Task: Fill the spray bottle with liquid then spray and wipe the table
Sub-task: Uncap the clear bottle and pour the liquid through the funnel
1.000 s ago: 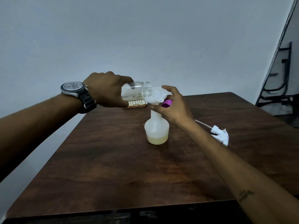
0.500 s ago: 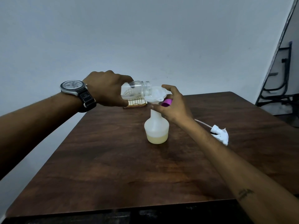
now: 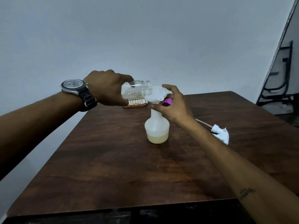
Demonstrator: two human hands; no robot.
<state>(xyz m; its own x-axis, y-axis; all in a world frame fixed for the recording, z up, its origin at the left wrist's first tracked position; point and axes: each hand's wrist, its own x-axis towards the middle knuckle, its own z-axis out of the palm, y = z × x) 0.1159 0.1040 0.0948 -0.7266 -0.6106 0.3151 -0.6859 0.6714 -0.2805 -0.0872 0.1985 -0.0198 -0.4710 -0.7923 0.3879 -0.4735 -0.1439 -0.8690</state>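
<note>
A white translucent spray bottle [image 3: 157, 128] stands on the dark wooden table [image 3: 129, 167], with pale yellow liquid in its bottom. A white funnel [image 3: 156, 94] sits in its neck. My left hand [image 3: 106, 88] grips a clear jar [image 3: 139, 89] tipped on its side, mouth at the funnel's rim. My right hand [image 3: 173, 105] pinches the funnel and bottle neck and holds a purple cap [image 3: 167, 102]. The white spray trigger head [image 3: 220, 133] with its tube lies on the table to the right.
A small wire rack [image 3: 135, 103] on a reddish base stands behind the jar near the table's far edge. A grey wall rises behind. Dark metal furniture [image 3: 281, 81] stands beyond the table at the right.
The jar is tilted slightly further toward the funnel. Both hands and the bottle stay almost where they were.
</note>
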